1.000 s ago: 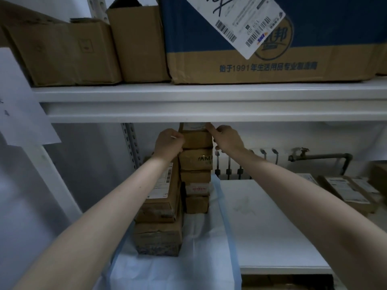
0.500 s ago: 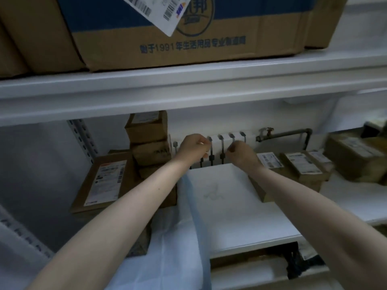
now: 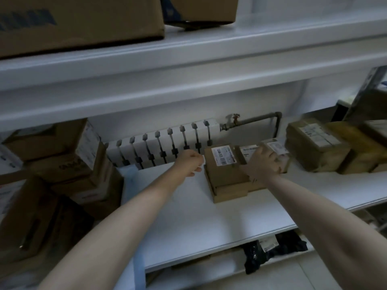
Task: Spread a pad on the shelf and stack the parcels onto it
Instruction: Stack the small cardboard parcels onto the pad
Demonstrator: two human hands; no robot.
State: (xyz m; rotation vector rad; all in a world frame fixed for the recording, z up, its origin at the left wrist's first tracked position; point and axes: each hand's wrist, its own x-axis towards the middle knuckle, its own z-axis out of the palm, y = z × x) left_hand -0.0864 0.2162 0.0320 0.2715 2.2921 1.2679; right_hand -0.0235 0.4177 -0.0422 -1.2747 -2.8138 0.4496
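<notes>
Several brown parcels [image 3: 69,164] stand stacked at the left of the white shelf [image 3: 209,227], on a white pad with a blue edge [image 3: 138,268]. A flat labelled parcel [image 3: 226,174] lies mid-shelf in front of the radiator. My left hand [image 3: 189,164] hovers at its left edge with fingers curled, holding nothing. My right hand [image 3: 262,164] reaches over this parcel's right side. Its fingers curl round a small labelled parcel [image 3: 276,146] behind; the grip is blurred.
More brown parcels [image 3: 318,147] sit at the right of the shelf. A white radiator [image 3: 159,147] and a pipe [image 3: 257,119] run along the back wall. Large cartons [image 3: 79,19] fill the shelf above. Dark bags [image 3: 274,250] lie below.
Both hands left the tall stack at the left and moved right along the shelf to the loose parcels by the radiator. My view swung right with them.
</notes>
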